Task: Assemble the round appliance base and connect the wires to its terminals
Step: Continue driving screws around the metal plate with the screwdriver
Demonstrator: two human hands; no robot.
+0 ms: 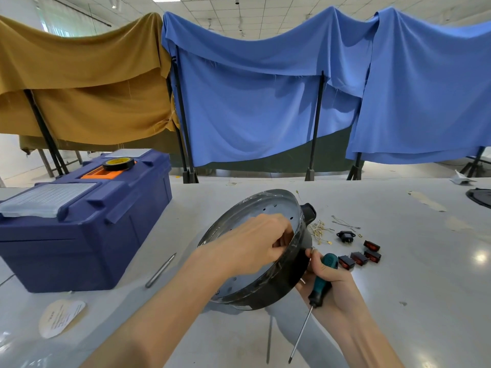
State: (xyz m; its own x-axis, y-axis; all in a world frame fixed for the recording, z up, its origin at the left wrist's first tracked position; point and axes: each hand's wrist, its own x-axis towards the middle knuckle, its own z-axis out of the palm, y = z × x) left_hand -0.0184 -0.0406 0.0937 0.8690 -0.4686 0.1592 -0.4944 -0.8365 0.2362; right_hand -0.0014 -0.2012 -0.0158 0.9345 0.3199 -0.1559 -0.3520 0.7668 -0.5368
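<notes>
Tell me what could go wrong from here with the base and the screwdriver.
1. The round base is tilted up, with the left hand pinching at its rim; it could slip.
2. The right hand grips the screwdriver right beside the base, tip pointing back toward the person; a slip might jab.
3. The wires and switches lie close by and could get knocked away.
</notes>
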